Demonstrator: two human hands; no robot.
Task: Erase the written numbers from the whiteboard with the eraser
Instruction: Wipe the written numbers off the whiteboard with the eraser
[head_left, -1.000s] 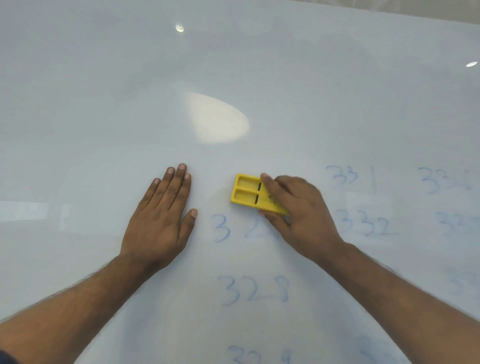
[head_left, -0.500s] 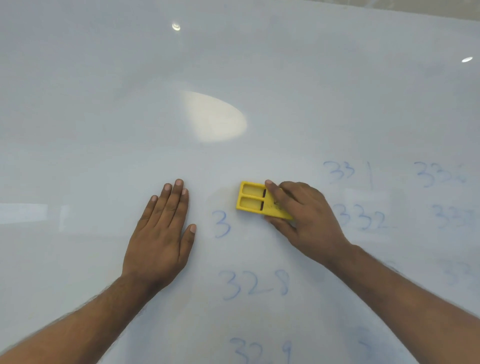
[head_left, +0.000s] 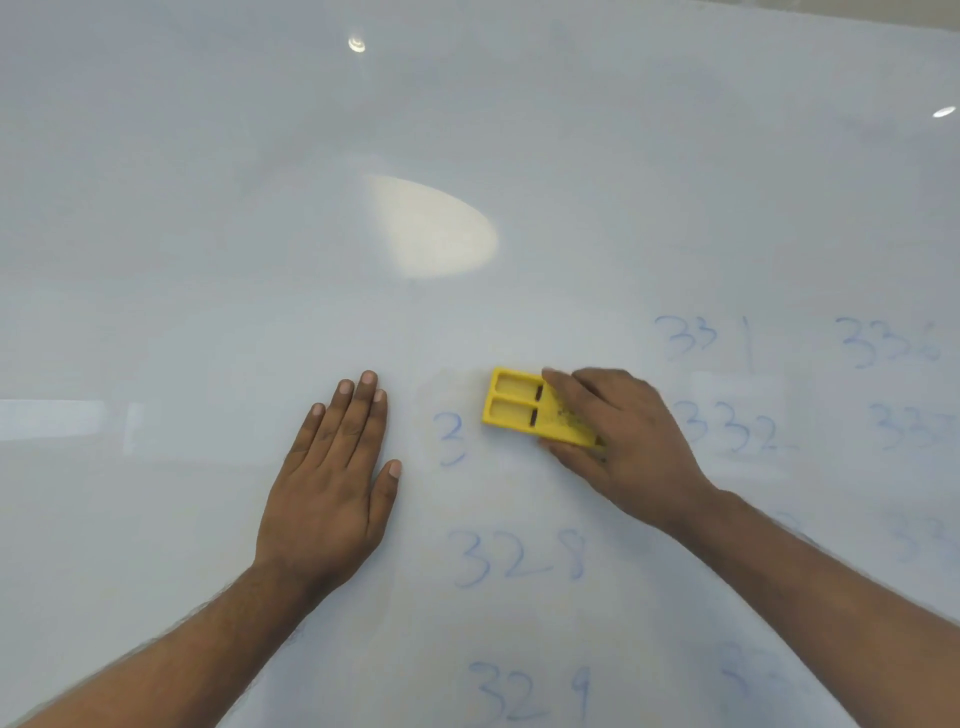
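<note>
A white whiteboard (head_left: 208, 208) fills the view. My right hand (head_left: 623, 441) grips a yellow eraser (head_left: 519, 408) pressed flat on the board. Just left of the eraser stands a lone blue 3 (head_left: 451, 439). Below it are the faint blue numbers 328 (head_left: 519, 558) and 329 (head_left: 524, 691). To the right of my right hand are 331 (head_left: 696, 338), 332 (head_left: 732, 428) and more faint numbers near the right edge. My left hand (head_left: 332, 478) lies flat on the board, fingers together, left of the lone 3.
A bright oval reflection (head_left: 431, 228) and two small light glints show on the upper board. The board's top edge shows at the upper right corner.
The digits after the lone 3 have been wiped away as the eraser moved down and right over them. My left hand has stayed in place.
</note>
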